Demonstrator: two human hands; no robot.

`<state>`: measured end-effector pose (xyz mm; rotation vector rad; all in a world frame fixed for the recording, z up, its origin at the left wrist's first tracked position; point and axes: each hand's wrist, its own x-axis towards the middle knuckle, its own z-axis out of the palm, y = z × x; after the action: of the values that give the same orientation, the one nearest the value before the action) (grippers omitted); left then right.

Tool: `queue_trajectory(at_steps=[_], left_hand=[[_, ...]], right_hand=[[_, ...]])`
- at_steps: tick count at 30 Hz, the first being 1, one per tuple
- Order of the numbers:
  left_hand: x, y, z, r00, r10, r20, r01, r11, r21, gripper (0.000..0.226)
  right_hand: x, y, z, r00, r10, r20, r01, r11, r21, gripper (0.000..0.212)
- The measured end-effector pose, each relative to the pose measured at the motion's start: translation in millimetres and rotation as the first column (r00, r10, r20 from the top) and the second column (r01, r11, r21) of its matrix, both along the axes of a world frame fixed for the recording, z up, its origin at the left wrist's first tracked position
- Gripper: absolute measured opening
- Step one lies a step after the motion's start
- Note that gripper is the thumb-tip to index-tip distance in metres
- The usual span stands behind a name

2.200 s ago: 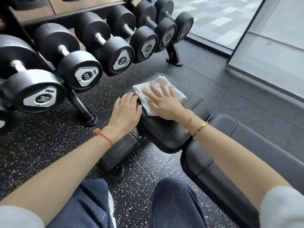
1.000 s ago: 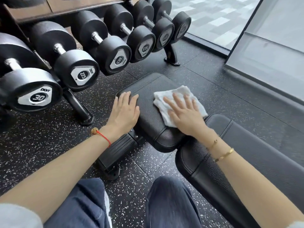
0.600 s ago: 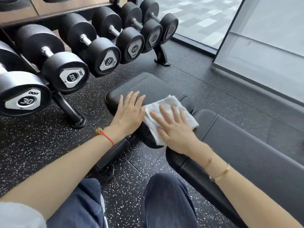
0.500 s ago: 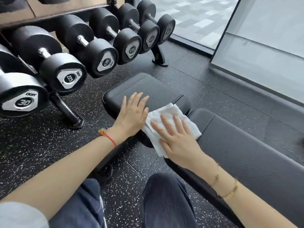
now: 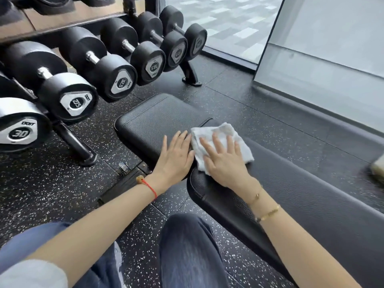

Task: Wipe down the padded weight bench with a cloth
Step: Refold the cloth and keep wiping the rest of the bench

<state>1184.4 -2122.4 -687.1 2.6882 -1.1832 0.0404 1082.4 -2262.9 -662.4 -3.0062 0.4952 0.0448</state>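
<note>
Head view: mid-wipe at pad gap.
Right hand [image 5: 225,163] flat, ungripped, on cloth [image 5: 223,140]; left hand [image 5: 175,161] open beside cloth, bracing surface [image 5: 153,119]. Next: sweep along long pad [image 5: 311,196].

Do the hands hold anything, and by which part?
Nothing is gripped. The right hand presses flat on the middle of the white folded cloth; the left hand rests bare on the black padded bench.

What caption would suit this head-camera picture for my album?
Right hand presses a white cloth flat where the bench's two black pads meet, left hand resting alongside, dumbbell rack behind.
</note>
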Motion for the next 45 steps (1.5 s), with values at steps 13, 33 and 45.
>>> queue_trajectory(at_steps=[13,33,45], left_hand=[[-3.1,2.7,-1.0,1.000,0.019,0.005,-0.019,0.997,-0.077,0.064],[-42.1,-28.8,8.8,0.959,-0.259,-0.117,0.224,0.942,-0.248,0.050],[-83.1,-53.6,13.0,0.923,-0.367,-0.121,0.291,0.866,-0.405,0.048]], right_hand=[[12.4,-41.9,0.9,0.994,-0.103,-0.034,0.105,0.994,0.044,0.054],[-41.3,-46.7,-2.2,0.894,-0.446,-0.051,0.448,0.886,0.119,0.055],[-157.4,18.1,-13.2,0.881,-0.471,0.048,0.472,0.882,-0.007,0.052]])
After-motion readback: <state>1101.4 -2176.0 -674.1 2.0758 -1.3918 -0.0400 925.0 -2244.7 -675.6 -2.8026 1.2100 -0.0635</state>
